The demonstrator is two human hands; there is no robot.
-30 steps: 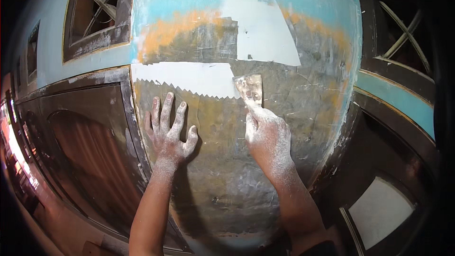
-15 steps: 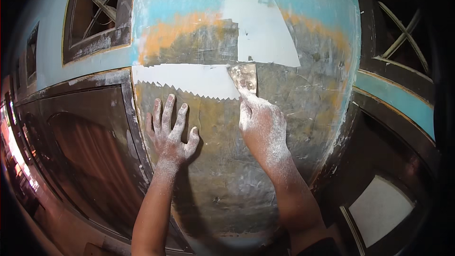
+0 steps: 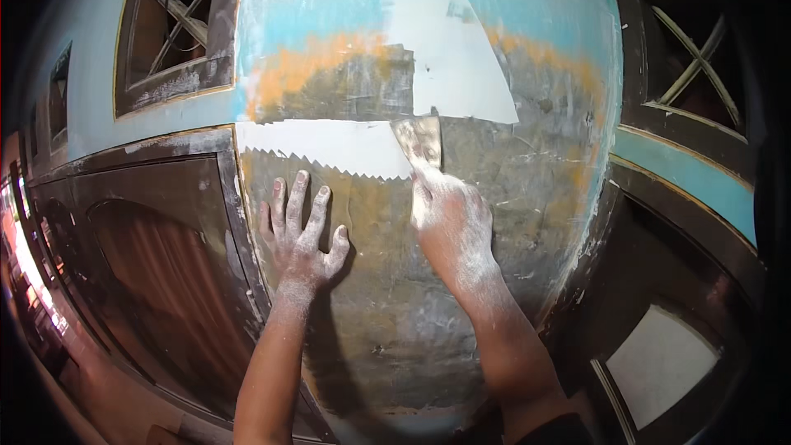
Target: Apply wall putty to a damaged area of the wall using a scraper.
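Observation:
My right hand (image 3: 453, 218), dusted white, is closed around a putty knife (image 3: 422, 138). Its wide, stained metal blade points up and lies against the wall at the right end of a white strip (image 3: 321, 147). The strip runs level and has a saw-toothed lower edge; whether it is paper or a coating I cannot tell. Just below the strip, my left hand (image 3: 303, 235) is spread against the bare brown-grey wall (image 3: 395, 280), holding nothing. A larger white patch (image 3: 453, 49) with a curved right side sits above the blade. The knife's handle is hidden in my right hand.
Turquoise paint (image 3: 329, 0) and a patchy orange band (image 3: 288, 74) cover the upper wall. Dark framed openings with crossed bars stand at the upper left (image 3: 177, 25) and upper right (image 3: 700, 66). A brown door (image 3: 156, 272) flanks the wall on the left.
The whole view has shifted slightly, so the wall sits a little lower in the picture. Both hands and the putty knife keep nearly the same places on the wall.

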